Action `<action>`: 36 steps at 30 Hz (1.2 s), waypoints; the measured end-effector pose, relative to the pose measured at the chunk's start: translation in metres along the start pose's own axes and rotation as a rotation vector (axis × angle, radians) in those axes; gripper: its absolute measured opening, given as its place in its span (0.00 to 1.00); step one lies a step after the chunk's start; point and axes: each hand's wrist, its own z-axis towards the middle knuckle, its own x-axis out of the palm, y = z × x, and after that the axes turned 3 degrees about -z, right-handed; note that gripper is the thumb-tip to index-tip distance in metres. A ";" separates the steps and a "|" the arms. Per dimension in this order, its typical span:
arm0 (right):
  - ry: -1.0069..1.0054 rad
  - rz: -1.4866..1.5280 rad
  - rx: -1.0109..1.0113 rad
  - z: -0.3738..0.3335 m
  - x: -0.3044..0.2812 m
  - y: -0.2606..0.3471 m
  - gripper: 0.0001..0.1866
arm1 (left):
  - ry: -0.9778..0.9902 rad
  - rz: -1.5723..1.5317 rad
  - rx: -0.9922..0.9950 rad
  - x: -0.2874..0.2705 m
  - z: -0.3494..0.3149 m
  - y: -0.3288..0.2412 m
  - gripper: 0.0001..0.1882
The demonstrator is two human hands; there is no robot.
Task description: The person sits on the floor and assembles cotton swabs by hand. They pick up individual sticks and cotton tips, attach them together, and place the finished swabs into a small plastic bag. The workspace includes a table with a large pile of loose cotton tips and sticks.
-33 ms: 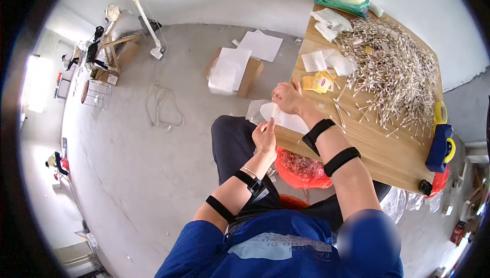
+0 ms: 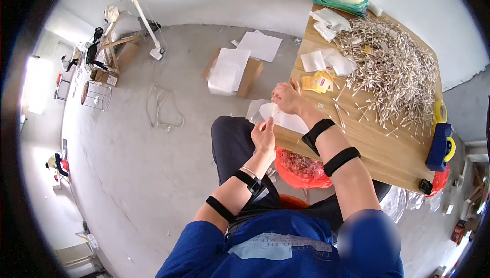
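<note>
Both of my hands are at the table's near left corner, fingers closed in pinches. Between them runs a thin piece of clear plastic film (image 2: 274, 110), which looks like part of a bag; its exact shape is hard to make out. My left hand (image 2: 263, 134) pinches its lower end, thumb upward. Just above and to the right, my right hand (image 2: 287, 98) grips the upper end with curled fingers. Beneath them lie a white sheet (image 2: 293, 121) and a clear plastic bag (image 2: 253, 110) at the table edge. Yellow cards (image 2: 316, 81) rest right of my right hand.
A big heap of cotton swabs (image 2: 393, 69) covers the wooden table (image 2: 377, 150), with plastic bags (image 2: 329, 61) beside it. A blue tape dispenser (image 2: 440, 148) stands at the right edge. Below the table hangs a red bag (image 2: 301, 171). A carton (image 2: 250, 76) with white sheets lies on the floor.
</note>
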 end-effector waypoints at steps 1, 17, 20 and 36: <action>0.020 -0.008 0.001 0.000 -0.001 -0.001 0.16 | -0.014 -0.005 0.008 0.001 0.001 -0.003 0.12; -0.250 0.025 0.109 -0.056 -0.016 0.013 0.16 | -0.115 0.042 0.046 -0.002 0.016 -0.007 0.25; -0.485 -0.136 0.331 -0.108 -0.016 0.003 0.21 | -0.362 0.471 0.281 -0.003 0.008 -0.013 0.30; -0.695 -0.061 0.539 -0.219 -0.002 -0.060 0.20 | 0.960 0.953 1.281 0.082 -0.043 -0.005 0.24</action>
